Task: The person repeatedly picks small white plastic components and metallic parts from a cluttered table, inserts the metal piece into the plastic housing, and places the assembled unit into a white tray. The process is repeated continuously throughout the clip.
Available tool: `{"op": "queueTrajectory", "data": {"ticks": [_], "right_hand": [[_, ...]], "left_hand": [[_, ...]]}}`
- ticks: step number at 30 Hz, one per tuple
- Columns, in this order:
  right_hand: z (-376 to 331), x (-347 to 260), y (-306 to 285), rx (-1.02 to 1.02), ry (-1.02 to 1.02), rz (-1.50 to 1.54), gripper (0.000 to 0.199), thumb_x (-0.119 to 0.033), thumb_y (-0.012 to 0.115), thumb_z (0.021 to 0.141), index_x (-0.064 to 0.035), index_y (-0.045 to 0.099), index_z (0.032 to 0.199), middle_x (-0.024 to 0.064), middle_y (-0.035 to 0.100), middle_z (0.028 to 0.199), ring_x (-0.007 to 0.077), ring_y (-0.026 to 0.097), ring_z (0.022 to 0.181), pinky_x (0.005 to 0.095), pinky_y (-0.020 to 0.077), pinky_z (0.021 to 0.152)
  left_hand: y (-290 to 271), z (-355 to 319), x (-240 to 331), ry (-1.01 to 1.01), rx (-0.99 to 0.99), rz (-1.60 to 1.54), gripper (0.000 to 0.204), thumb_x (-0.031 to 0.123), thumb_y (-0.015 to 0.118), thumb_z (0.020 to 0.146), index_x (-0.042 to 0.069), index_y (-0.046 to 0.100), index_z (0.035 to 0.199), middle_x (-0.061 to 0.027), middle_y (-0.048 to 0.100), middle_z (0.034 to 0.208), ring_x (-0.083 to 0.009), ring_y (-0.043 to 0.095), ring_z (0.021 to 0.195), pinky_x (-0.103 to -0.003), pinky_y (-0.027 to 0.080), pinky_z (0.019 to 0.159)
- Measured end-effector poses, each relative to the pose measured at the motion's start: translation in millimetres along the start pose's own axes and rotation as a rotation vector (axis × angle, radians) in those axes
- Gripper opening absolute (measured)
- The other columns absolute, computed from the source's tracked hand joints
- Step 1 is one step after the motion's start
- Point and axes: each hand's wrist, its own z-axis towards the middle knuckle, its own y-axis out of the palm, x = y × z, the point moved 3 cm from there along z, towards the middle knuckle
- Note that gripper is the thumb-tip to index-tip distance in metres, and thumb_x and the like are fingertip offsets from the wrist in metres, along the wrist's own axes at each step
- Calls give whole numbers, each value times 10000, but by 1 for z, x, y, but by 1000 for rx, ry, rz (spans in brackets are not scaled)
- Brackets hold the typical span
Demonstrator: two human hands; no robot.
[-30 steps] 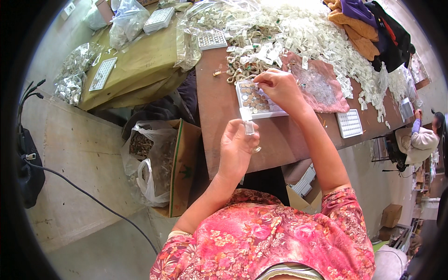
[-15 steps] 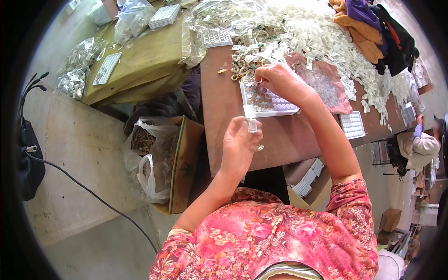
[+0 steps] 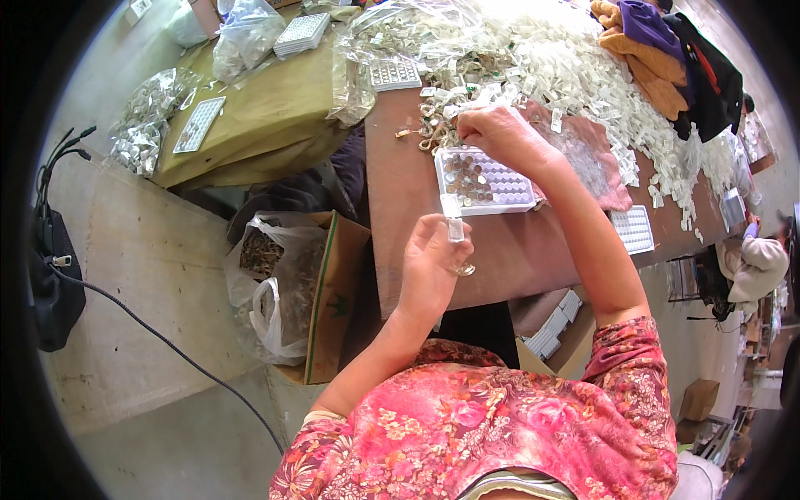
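My left hand [image 3: 433, 258] is raised over the near edge of the brown table [image 3: 400, 200] and pinches a small clear plastic case [image 3: 455, 230] upright; a small ring-like piece [image 3: 463, 269] shows beside its fingers. My right hand [image 3: 500, 133] reaches farther out, fingers curled over a scatter of small metal pieces [image 3: 429, 133] just beyond a white compartment tray [image 3: 483, 182]. The tray holds brownish pieces in many of its cells. What the right fingers pinch is hidden.
A big heap of clear plastic cases [image 3: 575, 67] covers the far table. Another white tray [image 3: 633, 229] lies to the right. On my left stand a cardboard box with plastic bags [image 3: 283, 283], tan paper with bagged parts [image 3: 250, 108], and a black cable [image 3: 150, 333]. Another person [image 3: 754, 262] sits far right.
My right hand has moved from over the tray out to the loose metal pieces beyond it. My left hand still holds the clear case, a little closer to the tray.
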Motion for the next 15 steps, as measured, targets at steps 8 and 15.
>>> {"op": "queueTrajectory", "data": {"ticks": [8, 15], "right_hand": [[-16, 2, -23, 194, 124, -129, 139, -65, 660, 824, -66, 676, 962, 144, 658, 844, 297, 655, 740, 363, 517, 673], [-26, -12, 2, -1, 220, 167, 185, -60, 686, 800, -67, 705, 983, 131, 680, 814, 211, 636, 681, 326, 510, 665]], "left_hand": [[2, -1, 0, -5, 3, -3, 136, 181, 554, 977, 88, 525, 1072, -122, 636, 1006, -164, 623, 849, -295, 513, 811], [1, 0, 0, 7, -5, 1, 138, 186, 546, 982, 91, 523, 1079, -122, 635, 1021, -161, 624, 857, -297, 512, 816]]}}
